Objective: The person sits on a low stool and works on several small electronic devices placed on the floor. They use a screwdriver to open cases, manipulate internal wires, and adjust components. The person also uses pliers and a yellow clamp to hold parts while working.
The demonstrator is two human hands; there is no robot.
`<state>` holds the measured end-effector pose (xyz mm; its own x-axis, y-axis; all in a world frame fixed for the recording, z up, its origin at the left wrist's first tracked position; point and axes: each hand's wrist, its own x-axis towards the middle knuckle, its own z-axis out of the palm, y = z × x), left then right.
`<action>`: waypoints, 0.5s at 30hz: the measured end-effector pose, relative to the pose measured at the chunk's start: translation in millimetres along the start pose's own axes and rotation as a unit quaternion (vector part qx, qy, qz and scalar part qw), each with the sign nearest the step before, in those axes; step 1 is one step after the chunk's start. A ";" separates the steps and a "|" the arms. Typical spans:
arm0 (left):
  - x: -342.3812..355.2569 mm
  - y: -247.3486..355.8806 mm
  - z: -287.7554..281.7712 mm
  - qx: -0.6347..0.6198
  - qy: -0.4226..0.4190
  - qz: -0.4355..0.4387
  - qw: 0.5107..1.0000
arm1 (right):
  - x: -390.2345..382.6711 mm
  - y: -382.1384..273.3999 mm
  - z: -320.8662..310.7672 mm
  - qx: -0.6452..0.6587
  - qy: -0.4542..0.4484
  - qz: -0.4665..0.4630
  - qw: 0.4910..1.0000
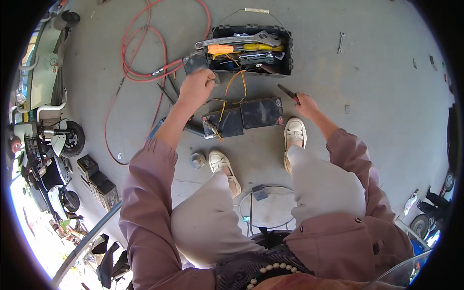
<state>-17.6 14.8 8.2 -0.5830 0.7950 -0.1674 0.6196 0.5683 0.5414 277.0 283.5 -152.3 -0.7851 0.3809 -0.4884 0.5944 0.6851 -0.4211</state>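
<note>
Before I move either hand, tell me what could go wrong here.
The dark tool in the right grip is near the black batteries; if it is metal, touching exposed terminals might cause a short.

The yellow-orange wire loops loosely between the toolbox and the batteries, so it could snag on a passing hand.

The adjustable wrench lies atop the toolbox's jumbled tools; a bump might dislodge it.

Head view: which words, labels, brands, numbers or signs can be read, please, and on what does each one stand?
No text can be read with certainty.
Two black rectangular batteries: nothing legible on top.
Pale green vehicle panel: small marking, unreadable.
Dark rectangular blocks at left: faint pale marks, too blurred.
</note>
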 end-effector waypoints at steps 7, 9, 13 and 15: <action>71.6 44.1 57.0 0.088 0.034 0.063 0.994 | -3.3 16.5 -2.4 -0.083 0.038 0.034 0.995; 81.5 42.7 73.3 0.105 0.037 0.052 0.992 | -5.6 4.8 -6.9 -0.106 0.028 0.025 0.994; 96.8 58.9 104.6 0.167 0.076 0.050 0.982 | -6.7 11.0 -5.0 -0.115 0.036 0.011 0.993; 100.0 57.7 112.8 0.256 0.101 0.085 0.957 | -5.9 11.1 -3.5 -0.115 0.034 0.001 0.993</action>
<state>19.1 151.0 -70.3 -0.5089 0.8572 0.0788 0.8607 0.5052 0.0623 287.6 291.1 -151.4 -0.7985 0.4187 -0.4325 0.5470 0.8046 -0.2309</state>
